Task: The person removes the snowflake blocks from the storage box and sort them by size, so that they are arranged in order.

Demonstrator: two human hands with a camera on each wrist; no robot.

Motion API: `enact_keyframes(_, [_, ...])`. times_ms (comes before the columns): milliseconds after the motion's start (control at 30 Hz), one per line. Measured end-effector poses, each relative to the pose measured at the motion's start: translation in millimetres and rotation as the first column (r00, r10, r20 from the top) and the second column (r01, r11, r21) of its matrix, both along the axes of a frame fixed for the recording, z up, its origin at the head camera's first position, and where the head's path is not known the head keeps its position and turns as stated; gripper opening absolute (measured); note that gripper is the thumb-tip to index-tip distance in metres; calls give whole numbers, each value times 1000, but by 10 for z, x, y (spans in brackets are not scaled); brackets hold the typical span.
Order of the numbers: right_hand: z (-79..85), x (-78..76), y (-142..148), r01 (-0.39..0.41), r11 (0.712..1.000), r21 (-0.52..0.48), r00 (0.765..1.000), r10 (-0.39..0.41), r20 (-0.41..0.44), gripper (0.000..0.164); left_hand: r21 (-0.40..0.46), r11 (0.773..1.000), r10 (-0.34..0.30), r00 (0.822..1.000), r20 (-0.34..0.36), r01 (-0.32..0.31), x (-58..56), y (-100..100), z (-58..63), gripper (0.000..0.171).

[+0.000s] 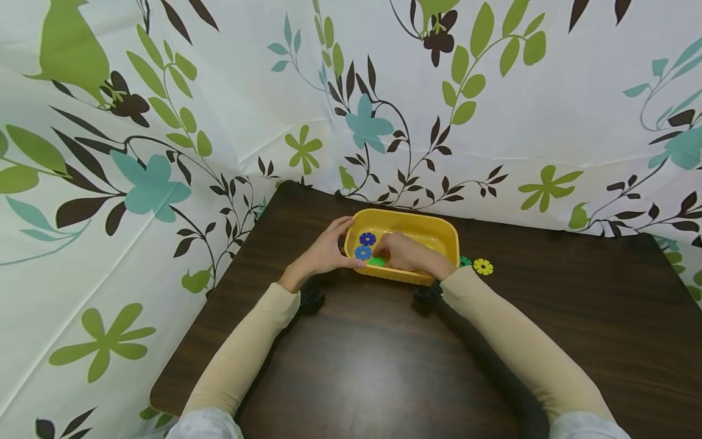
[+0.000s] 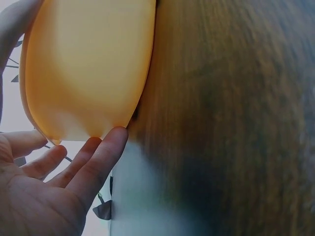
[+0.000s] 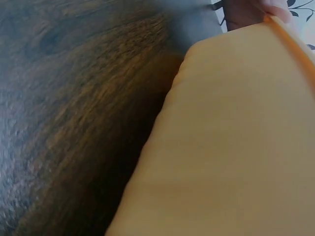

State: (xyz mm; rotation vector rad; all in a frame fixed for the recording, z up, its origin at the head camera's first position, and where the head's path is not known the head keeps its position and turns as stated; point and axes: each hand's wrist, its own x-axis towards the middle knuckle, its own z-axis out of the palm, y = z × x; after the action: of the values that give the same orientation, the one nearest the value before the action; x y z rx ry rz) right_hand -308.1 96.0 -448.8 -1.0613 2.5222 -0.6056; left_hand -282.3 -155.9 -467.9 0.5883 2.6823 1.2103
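A yellow plastic tub (image 1: 406,277) stands on the dark table. My left hand (image 1: 325,249) holds its left end, thumb along the front rim; in the left wrist view, the fingertips (image 2: 115,135) press the outside of the end wall. Into the tub reaches my right hand (image 1: 403,251), its bent fingers pointing down and the tips hidden. A green piece (image 1: 377,261) lies by those fingers; whether they pinch anything does not show. Two blue notched flower-shaped discs (image 1: 363,252) are at the tub's left end. The right wrist view is mostly filled by the tub's side wall (image 3: 236,128).
Right of the tub, a yellow notched disc (image 1: 483,266) and a green one (image 1: 465,261), partly covered by the right forearm, lie on the wood-grain table (image 1: 351,378). A leaf-patterned cloth (image 1: 219,122) hangs behind and to the left of the table.
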Motion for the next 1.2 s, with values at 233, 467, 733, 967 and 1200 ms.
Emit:
enact_keyframes(233, [-3, -19, -22, 0, 1000, 21, 1000, 0, -17, 26, 5, 1000, 4, 1000, -5, -4, 7, -2, -2, 115])
enact_keyframes(467, [10, -31, -28, 5, 1000, 26, 999, -4, -38, 25, 8, 1000, 13, 1000, 9, -13, 20, -10, 3, 115])
enact_keyframes(733, [15, -23, 63, 46, 999, -12, 997, -46, -63, 28, 12, 1000, -12, 1000, -9, 12, 14, 0, 7, 115])
enact_keyframes(967, [87, 41, 173, 131, 990, -46, 989, -134, -65, 42, 11, 1000, -2, 1000, 4, 2, 6, -3, -4, 116])
enact_keyframes(1200, [229, 159, 361, 209, 973, -101, 974, -216, -61, 41, 11, 1000, -1, 1000, -3, 1, 16, -1, -7, 117])
